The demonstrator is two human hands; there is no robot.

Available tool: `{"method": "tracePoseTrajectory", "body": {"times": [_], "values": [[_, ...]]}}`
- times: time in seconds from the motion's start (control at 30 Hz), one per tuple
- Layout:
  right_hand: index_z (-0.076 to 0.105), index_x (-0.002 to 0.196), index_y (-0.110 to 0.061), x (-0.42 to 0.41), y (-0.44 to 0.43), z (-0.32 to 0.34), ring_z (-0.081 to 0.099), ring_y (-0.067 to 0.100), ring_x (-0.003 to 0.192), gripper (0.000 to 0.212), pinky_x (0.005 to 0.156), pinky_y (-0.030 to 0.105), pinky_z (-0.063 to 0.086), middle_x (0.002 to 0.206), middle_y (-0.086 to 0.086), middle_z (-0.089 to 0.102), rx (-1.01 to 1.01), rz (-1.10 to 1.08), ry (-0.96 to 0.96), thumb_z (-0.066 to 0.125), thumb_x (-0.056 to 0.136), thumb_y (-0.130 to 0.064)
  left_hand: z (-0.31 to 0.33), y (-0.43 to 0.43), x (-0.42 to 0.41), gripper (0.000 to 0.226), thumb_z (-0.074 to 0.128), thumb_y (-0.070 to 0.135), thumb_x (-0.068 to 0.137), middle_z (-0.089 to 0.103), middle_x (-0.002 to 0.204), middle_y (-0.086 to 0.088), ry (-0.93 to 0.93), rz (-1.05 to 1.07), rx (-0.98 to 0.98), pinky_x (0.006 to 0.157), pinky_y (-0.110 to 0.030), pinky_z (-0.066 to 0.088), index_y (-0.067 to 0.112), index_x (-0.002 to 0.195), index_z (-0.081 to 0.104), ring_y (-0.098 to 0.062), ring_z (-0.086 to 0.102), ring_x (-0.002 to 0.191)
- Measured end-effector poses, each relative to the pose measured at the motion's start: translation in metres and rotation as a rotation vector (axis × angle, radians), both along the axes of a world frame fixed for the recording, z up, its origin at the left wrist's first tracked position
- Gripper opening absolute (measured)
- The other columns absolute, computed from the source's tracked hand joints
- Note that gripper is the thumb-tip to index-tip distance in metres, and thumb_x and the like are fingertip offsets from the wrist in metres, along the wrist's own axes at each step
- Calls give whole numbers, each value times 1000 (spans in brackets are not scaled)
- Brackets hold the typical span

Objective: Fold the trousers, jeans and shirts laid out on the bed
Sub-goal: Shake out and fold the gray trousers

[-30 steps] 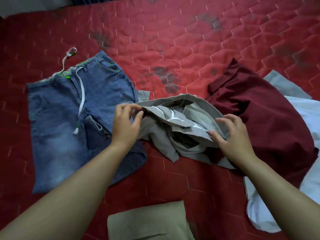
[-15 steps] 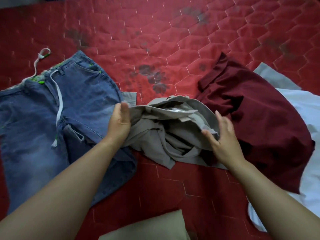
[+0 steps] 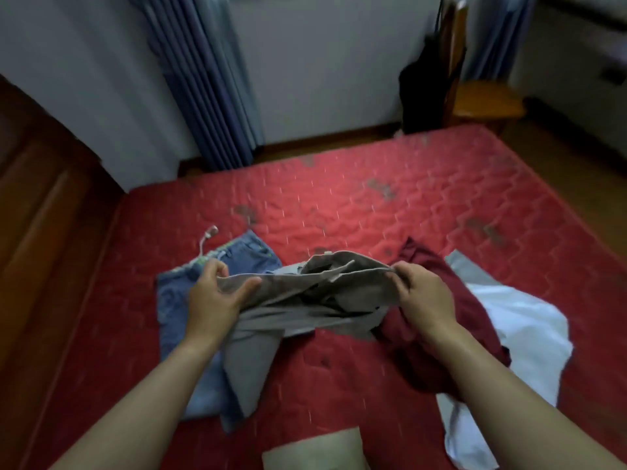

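Grey trousers (image 3: 305, 300) hang bunched above the red bed (image 3: 373, 198), lifted by the waistband. My left hand (image 3: 213, 296) grips the waistband's left end, thumb on top. My right hand (image 3: 424, 296) grips its right end. One grey leg droops to the mattress near the jeans. Blue jeans (image 3: 176, 300) lie flat at the left, partly under my left arm. A maroon shirt (image 3: 437, 340) lies crumpled at the right, over a white shirt (image 3: 519, 327). A folded beige garment (image 3: 315, 449) sits at the near edge.
A dark wooden headboard or door (image 3: 44, 232) runs along the left side. Blue curtains (image 3: 210, 83) hang on the far wall. A wooden chair (image 3: 481, 96) with a dark bag stands past the bed's far right corner.
Both hands have closed on the grey trousers and lifted them off the mattress. My head has tilted up, bringing the wall, curtains and chair into view.
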State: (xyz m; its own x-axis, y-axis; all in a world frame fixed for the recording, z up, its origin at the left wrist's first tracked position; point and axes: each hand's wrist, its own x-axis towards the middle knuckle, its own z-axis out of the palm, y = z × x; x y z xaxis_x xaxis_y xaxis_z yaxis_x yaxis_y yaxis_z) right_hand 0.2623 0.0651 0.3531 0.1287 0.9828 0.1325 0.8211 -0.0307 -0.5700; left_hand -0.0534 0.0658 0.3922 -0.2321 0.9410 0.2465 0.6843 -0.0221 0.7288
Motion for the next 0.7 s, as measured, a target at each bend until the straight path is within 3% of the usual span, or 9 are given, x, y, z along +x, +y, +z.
{"method": "tracePoseTrajectory", "body": {"times": [0.1, 0.27, 0.4, 0.47, 0.6, 0.7], "values": [[56, 83, -16, -1, -12, 89, 59, 26, 71, 19, 56, 35, 39, 73, 2, 63, 171, -34, 120, 53, 91, -32, 91, -23, -1, 44, 84, 35, 58, 52, 60, 8, 7, -29, 92, 49, -13, 36, 22, 70, 44, -6, 48, 54], [56, 89, -23, -17, -39, 225, 59, 19, 71, 14, 55, 30, 38, 79, -1, 65, 491, 34, 133, 52, 89, -36, 225, -51, -15, 18, 75, 32, 75, 60, 73, 0, 209, -102, 364, 61, -26, 35, 20, 71, 62, -18, 56, 69], [62, 96, -30, -39, -62, 304, 59, 12, 76, 16, 56, 22, 34, 87, -5, 68, 726, 45, 80, 54, 86, -40, 303, -77, -48, 21, 67, 41, 80, 58, 74, 2, 259, -20, 512, 61, -25, 32, 22, 72, 62, -13, 52, 67], [63, 95, -30, -57, -73, 319, 62, 17, 75, 16, 53, 24, 37, 87, -5, 68, 775, 37, 26, 54, 86, -42, 322, -92, -63, 21, 67, 42, 81, 58, 75, 5, 276, 2, 543, 60, -24, 32, 23, 74, 62, -11, 52, 67], [66, 90, -28, -98, -84, 309, 64, 24, 82, 12, 59, 29, 41, 90, -4, 68, 644, 220, -139, 59, 88, -38, 317, -127, -101, 22, 64, 42, 83, 60, 72, 5, 392, -18, 322, 56, -26, 35, 23, 73, 61, -16, 58, 70], [66, 88, -26, -129, -81, 315, 65, 26, 77, 11, 55, 27, 38, 89, -2, 69, 777, 235, -39, 60, 88, -35, 304, -156, -138, 20, 68, 43, 80, 59, 72, 9, 280, 183, 455, 57, -27, 32, 27, 72, 59, -11, 53, 66]]}}
